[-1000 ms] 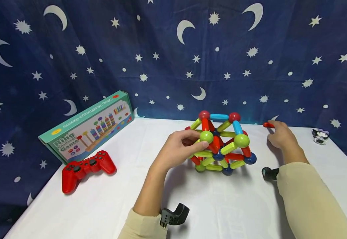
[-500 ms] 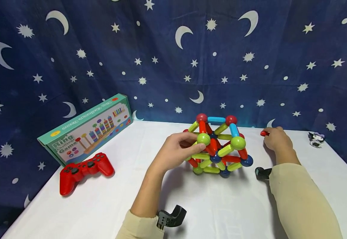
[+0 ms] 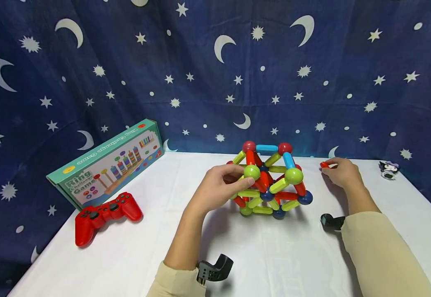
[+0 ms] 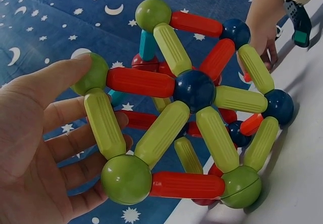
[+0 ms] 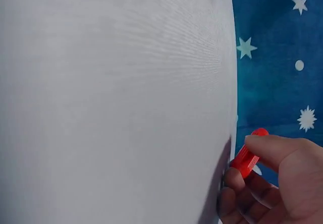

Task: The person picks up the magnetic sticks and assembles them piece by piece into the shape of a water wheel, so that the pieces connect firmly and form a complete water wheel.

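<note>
A ball-and-stick model of red, green and blue magnetic rods and balls stands on the white table, right of centre in the head view. My left hand holds it by its left side. In the left wrist view the thumb presses on a green ball, and the fingers reach behind a green rod. Farther right, at the table's back edge, my right hand pinches a short red rod between thumb and finger. In the head view only one end of that rod shows.
A red game controller lies at the left, in front of a Ring Challenge Game box. A small black-and-white figurine sits at the back right. A dark blue curtain with moons and stars hangs behind the table.
The right hand has turned and brought the red rod slightly nearer; less of the rod shows now. The left hand keeps its hold on the model. The head view has shifted a little.
</note>
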